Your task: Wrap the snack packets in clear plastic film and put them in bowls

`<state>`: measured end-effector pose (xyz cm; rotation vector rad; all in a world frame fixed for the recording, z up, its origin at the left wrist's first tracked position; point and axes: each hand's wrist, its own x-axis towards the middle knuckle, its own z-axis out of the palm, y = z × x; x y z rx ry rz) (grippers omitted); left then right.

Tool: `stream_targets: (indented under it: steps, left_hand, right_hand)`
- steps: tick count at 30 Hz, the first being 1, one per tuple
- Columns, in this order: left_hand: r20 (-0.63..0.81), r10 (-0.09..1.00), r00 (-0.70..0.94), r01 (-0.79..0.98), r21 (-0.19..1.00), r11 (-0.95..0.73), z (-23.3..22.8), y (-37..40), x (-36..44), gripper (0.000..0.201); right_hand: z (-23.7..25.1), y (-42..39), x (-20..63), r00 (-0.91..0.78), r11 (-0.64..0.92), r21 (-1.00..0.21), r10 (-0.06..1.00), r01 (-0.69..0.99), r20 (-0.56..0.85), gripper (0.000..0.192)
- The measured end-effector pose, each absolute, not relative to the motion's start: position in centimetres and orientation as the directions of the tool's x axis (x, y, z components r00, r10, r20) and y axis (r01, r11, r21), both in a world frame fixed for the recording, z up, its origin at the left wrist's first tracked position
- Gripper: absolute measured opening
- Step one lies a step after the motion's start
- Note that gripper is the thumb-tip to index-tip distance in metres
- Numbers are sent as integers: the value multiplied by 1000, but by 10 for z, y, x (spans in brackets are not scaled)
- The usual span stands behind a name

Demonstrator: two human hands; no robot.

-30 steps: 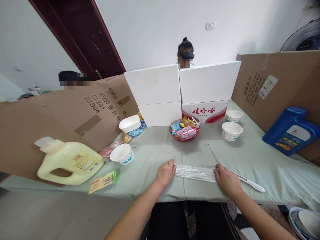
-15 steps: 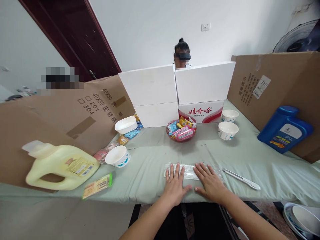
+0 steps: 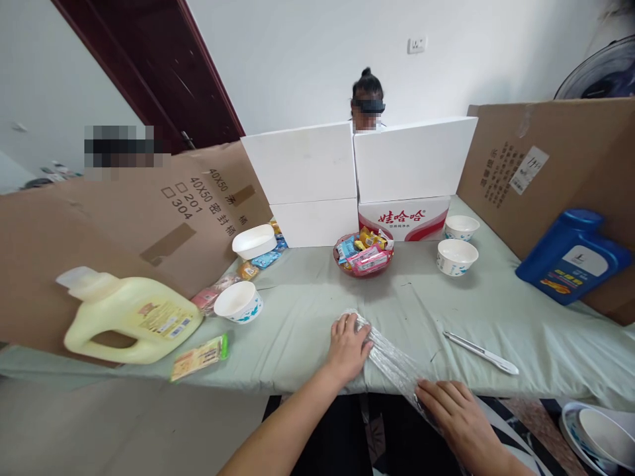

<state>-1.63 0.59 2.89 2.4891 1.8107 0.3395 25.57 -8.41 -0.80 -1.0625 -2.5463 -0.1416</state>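
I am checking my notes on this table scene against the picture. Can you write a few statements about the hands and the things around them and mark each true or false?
1. The left hand presses one end of the crumpled plastic wrap on the table. True.
2. The right hand holds the white knife. False: the knife lies on the cloth, apart from the hand, which grips the wrap.
3. The yellow jug stands upright. False: it lies on its side.
4. The red bowl holds packaged snacks. True.
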Motion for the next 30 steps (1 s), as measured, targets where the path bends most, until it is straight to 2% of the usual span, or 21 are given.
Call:
stream_targets:
  steps: [3,7,10,13,15,17,20,22,27,30]
  left_hand:
    - [166,949,267,934,199,-298,30,5,2,29]
    - [170,902,397,873,235,-428,25,-1,4,38]
    - [135,839,527,799,259,-543,21,-7,-4,53]
    - [89,783,615,745,261,-614,20,-12,-10,62]
    - [72,752,655,715,264,-648,20,-13,-11,60]
    - [58,730,681,691,279,-666,22,-13,-11,61]
    - [40,718,695,676,302,-672,25,-12,-10,64]
    - [45,728,684,684,308,-662,27,-12,-9,64]
    - [87,746,661,692,315,-650,28,-13,-9,49]
    - [110,742,661,684,319,-656,28,-13,-9,47]
  right_hand:
    - [-1,-84,263,-611,706,-81,660,704,436,43]
    - [25,-81,268,-683,768,-108,616,631,393,37]
    - [59,-82,257,-774,809,-289,580,512,254,35]
    - [87,-75,236,-804,736,-531,573,420,158,30]
    - [93,-59,222,-786,651,-646,606,398,127,25]
    - [88,-33,208,-733,561,-702,675,439,82,25]
    - [69,16,188,-567,422,-655,824,627,-11,27]
    - [55,44,175,-480,371,-603,877,706,-24,24]
    - [31,71,151,-291,250,-461,956,852,-20,26]
    - [23,69,145,-230,208,-390,973,897,-11,27]
